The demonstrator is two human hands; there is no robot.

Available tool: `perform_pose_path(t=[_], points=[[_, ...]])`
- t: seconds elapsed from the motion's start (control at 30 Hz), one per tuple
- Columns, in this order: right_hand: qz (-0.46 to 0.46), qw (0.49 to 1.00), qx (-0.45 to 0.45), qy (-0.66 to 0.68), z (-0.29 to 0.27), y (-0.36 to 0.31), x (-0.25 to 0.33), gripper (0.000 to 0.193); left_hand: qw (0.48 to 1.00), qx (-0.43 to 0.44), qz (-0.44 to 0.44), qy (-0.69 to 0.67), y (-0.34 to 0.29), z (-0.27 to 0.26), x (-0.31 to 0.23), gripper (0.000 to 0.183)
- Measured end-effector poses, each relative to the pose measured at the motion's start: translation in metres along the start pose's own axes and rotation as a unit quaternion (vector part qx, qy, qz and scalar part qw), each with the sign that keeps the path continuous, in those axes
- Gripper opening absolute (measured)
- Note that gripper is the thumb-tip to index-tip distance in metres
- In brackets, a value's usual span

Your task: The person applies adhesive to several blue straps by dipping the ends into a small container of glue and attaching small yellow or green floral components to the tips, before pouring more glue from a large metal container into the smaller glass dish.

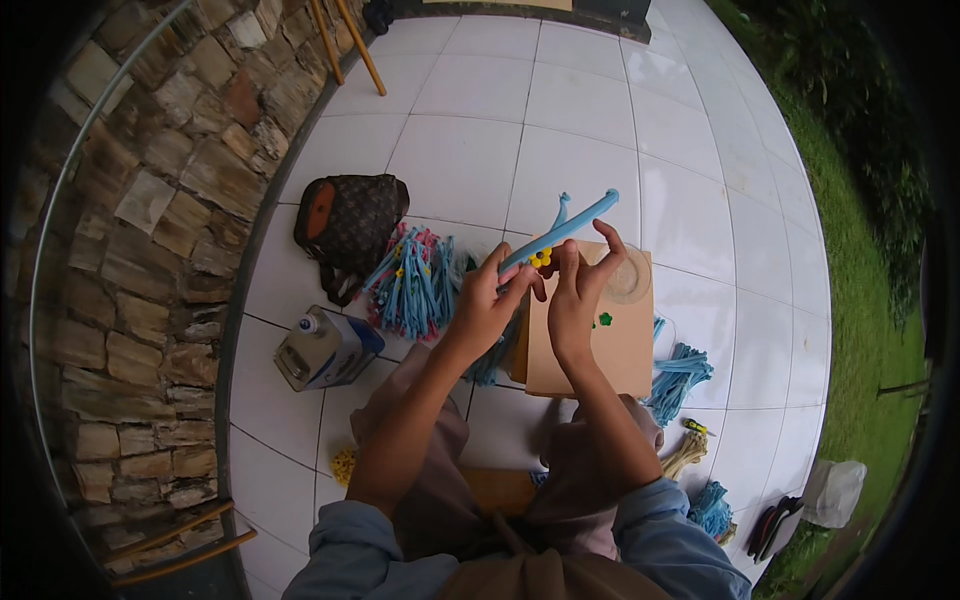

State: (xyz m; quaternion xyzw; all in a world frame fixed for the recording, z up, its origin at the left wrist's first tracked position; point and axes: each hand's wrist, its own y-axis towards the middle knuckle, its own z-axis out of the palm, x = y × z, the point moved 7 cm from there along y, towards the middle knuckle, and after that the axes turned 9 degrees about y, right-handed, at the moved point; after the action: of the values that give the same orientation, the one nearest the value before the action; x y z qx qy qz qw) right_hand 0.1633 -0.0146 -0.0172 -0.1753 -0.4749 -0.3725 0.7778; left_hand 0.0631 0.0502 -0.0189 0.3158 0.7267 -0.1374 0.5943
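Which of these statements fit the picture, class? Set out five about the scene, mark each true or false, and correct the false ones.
1. The left hand holds a blue strip. True.
2. The flower beside the blue strip is red. False: it is yellow.
3. A small green shape shows on the brown board. True.
4. The backpack is to the right of the brown board. False: it is to the left.
5. The can is on the grass. False: it is on the white tiles.
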Motion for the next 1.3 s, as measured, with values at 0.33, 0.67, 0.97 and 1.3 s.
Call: perform_pose_path(t=[0.33,0.67,0.97,1.3], points=[[0.233,0.910,0.332,-0.090,0.026,-0.035,-0.059,0.053,0.878,-0.011,-0.252,-0.408,0.013,-0.044,0.062,0.027],[0.286,0.918,0.267,0.065,0.048,-0.027,-0.054,0.037,0.900,-0.066,0.097,0.420,-0.030,-0.107,-0.005,0.066],[0.277,0.905,0.309,-0.087,0.039,-0.032,-0.065,0.040,0.903,-0.022,0.314,0.292,-0.033,-0.074,-0.029,0.035],[0.065,0.921,0.358,-0.138,0.054,-0.025,0.020,0.040,0.937,-0.028,0.196,0.288,-0.034,-0.082,-0.017,0.041]])
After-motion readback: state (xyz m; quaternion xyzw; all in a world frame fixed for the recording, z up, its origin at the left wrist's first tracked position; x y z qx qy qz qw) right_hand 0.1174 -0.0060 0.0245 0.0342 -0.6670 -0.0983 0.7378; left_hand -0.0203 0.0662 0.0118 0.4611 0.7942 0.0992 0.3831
